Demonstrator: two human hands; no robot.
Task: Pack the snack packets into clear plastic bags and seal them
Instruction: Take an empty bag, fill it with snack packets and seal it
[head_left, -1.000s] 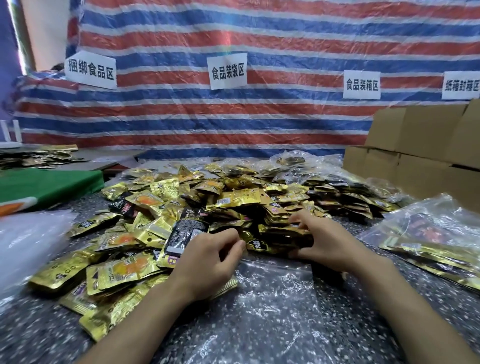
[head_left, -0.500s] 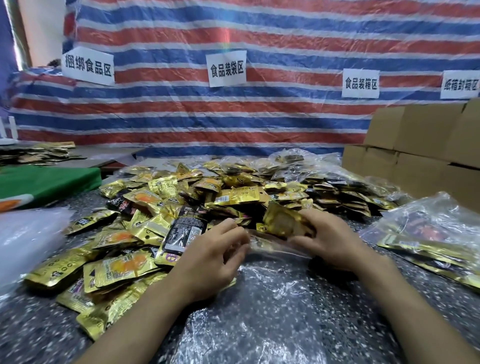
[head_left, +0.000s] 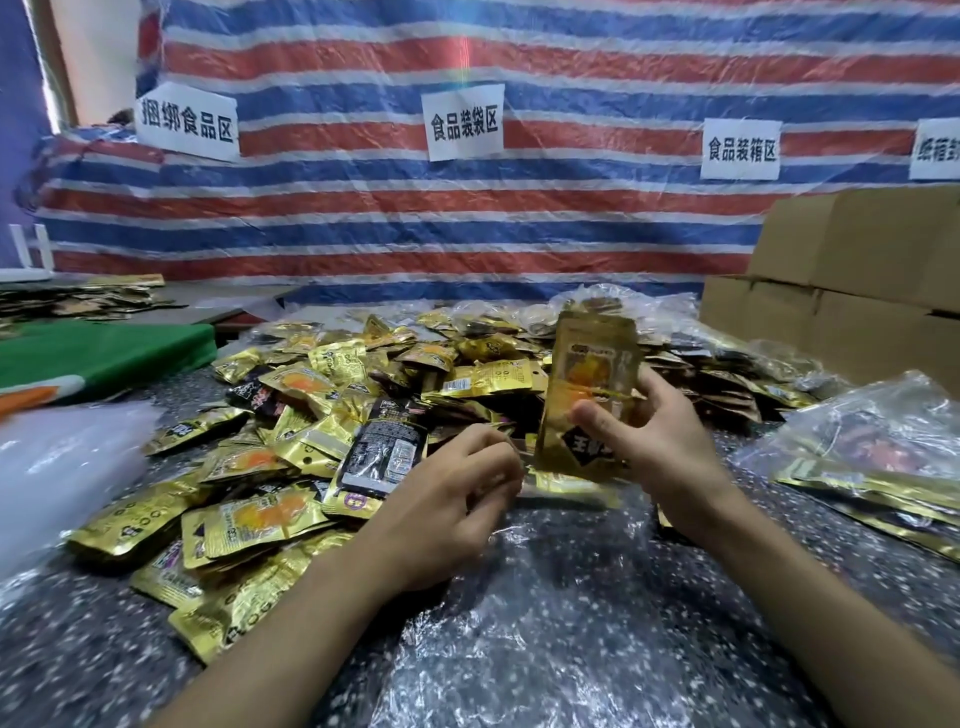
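Facing the pile (head_left: 363, 395) of gold packets, I find open room only in the near strip of table (head_left: 78, 665), where the bag (head_left: 545, 623) lies flat and crinkled between my forearms. The pile runs right up to the bag's far edge. To the right, filled bags (head_left: 872, 452) reach in towards my right wrist, with boxes (head_left: 852, 312) stacked behind them. To the left, a pale heap of film (head_left: 62, 467) and a green cloth (head_left: 104, 353) close off that side. The striped tarp (head_left: 467, 228) walls off the back.

My right hand (head_left: 662, 452) grips a stack (head_left: 592, 384) of packets upright, lifted above the bag's far edge. The thumb lies across the stack's front and the fingers wrap round its right side. The stack's lower end hangs close to the packets under it; I cannot tell whether it touches them.

My left hand (head_left: 447, 509) sits palm down just left of the stack, apart from it, with the fingers curled in at the bag's far edge. Whether they pinch the film I cannot tell: it is clear and the fingertips are blurred.

The bag's mouth is hard to make out against the speckled table. My hand hides the back of the stack, so I cannot count its packets. The rightmost sign on the tarp is cut off by the frame.
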